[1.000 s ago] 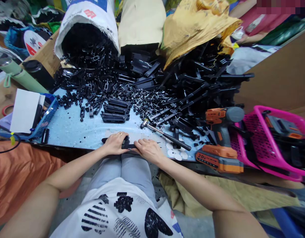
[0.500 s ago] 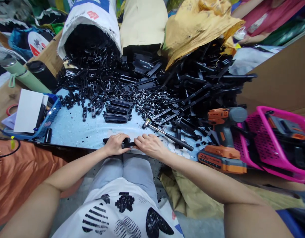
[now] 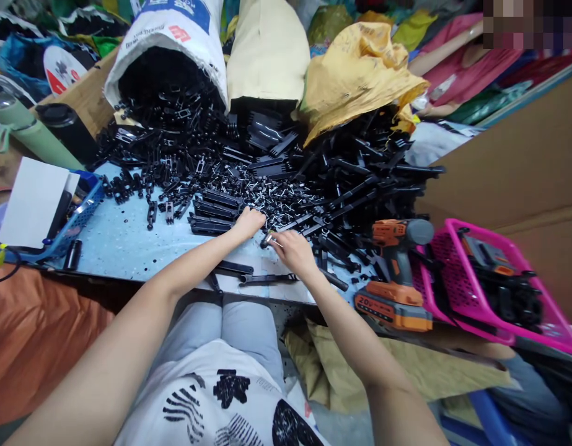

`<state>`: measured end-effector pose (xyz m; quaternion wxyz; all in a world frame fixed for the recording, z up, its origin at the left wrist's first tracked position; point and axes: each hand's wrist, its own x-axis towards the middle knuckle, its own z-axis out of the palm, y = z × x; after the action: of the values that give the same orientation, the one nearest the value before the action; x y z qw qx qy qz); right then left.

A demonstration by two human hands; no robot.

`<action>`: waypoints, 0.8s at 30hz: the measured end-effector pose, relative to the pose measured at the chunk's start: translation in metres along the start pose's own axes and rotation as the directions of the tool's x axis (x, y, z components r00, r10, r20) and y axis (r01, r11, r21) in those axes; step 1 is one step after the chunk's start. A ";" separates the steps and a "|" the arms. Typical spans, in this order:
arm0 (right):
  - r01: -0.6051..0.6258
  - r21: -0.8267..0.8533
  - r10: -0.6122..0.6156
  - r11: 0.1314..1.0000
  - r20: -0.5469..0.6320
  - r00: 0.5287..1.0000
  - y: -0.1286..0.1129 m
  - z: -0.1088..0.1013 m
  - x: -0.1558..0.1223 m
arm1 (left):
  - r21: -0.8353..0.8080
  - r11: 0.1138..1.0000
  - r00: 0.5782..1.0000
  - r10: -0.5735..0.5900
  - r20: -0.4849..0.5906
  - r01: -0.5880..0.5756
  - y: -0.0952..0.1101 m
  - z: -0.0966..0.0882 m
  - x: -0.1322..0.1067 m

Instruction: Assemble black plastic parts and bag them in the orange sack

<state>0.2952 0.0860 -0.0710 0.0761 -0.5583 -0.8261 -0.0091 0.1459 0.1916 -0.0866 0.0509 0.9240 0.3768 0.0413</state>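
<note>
My left hand (image 3: 249, 223) reaches to the near edge of a heap of small metal pins (image 3: 286, 199). Its fingers are curled in, and what they pinch, if anything, is hidden. My right hand (image 3: 294, 253) is closed around a hammer (image 3: 334, 280) just behind its head, and the dark handle runs out beneath the wrist. At the table's front edge lie two long black plastic parts, a flat bar (image 3: 234, 267) and an arm with a forked end (image 3: 267, 279); neither hand touches them. Several similar black parts (image 3: 214, 214) are stacked left of my left hand.
An orange cordless drill (image 3: 395, 272) stands at right by a pink basket (image 3: 488, 291). Left are a blue basket (image 3: 83, 226) and bottles (image 3: 65, 133). Behind, sacks (image 3: 267, 56) spill black parts (image 3: 360, 155). A co-worker in a red shirt (image 3: 462, 68) is beyond.
Both hands have let go of the black parts, which now lie at the table's front edge. My left hand has moved forward to the pins, my right hand onto the hammer.
</note>
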 end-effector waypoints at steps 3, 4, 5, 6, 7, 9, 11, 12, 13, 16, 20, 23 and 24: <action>-0.150 -0.075 0.148 0.986 -0.027 0.989 0.017 0.005 0.049 | 0.006 1.000 1.000 -0.014 -0.027 0.014 0.003 0.001 0.000; -0.158 -0.095 0.158 0.983 -0.007 0.987 0.022 0.009 0.063 | 0.007 1.000 0.999 -0.019 -0.040 0.019 0.004 -0.002 -0.009; -0.151 -0.111 0.155 0.982 0.026 0.988 0.026 0.014 0.075 | 0.002 1.000 0.998 -0.025 -0.060 0.025 0.004 -0.006 -0.022; -0.136 -0.118 0.145 0.984 0.066 0.987 0.029 0.019 0.083 | -0.013 0.999 0.995 -0.032 -0.089 0.031 0.002 -0.011 -0.039; -0.124 -0.113 0.136 0.986 0.098 0.986 0.032 0.023 0.088 | -0.040 0.999 0.991 -0.042 -0.130 0.037 -0.002 -0.018 -0.059; -0.135 -0.055 0.140 0.989 0.091 0.986 0.036 0.028 0.090 | -0.124 0.991 0.971 -0.080 -0.223 0.053 -0.013 -0.030 -0.105; -0.172 0.074 0.174 0.982 -0.011 0.985 0.036 0.028 0.081 | -0.225 0.970 0.950 -0.153 -0.273 0.091 -0.026 -0.038 -0.151; -0.177 0.154 0.189 0.972 -0.068 0.980 0.034 0.026 0.075 | -0.265 0.959 0.951 -0.174 -0.258 0.103 -0.031 -0.039 -0.171; -0.167 0.230 0.196 0.959 -0.112 0.974 0.031 0.022 0.069 | -0.293 0.949 0.953 -0.188 -0.238 0.114 -0.035 -0.039 -0.187; -0.106 0.405 0.172 0.908 -0.131 0.976 0.011 0.004 0.047 | -0.298 0.946 0.967 -0.185 -0.173 0.128 -0.038 -0.034 -0.214; -0.076 0.497 0.115 0.864 -0.047 0.992 -0.022 -0.014 0.022 | -0.136 0.982 0.986 -0.142 -0.092 0.129 -0.027 -0.036 -0.210; -0.017 0.517 0.002 0.856 0.029 1.000 -0.036 -0.015 0.006 | -0.006 0.996 0.996 -0.092 -0.003 0.092 -0.016 -0.044 -0.201; 0.005 0.522 -0.038 0.853 0.053 0.998 -0.039 -0.014 0.001 | 0.019 0.997 0.997 -0.078 0.019 0.078 -0.014 -0.046 -0.199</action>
<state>0.2605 0.0710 -0.0548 0.1992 -0.5074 -0.8059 0.2312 -0.0103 0.0650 -0.0506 0.0478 0.9093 0.4125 0.0267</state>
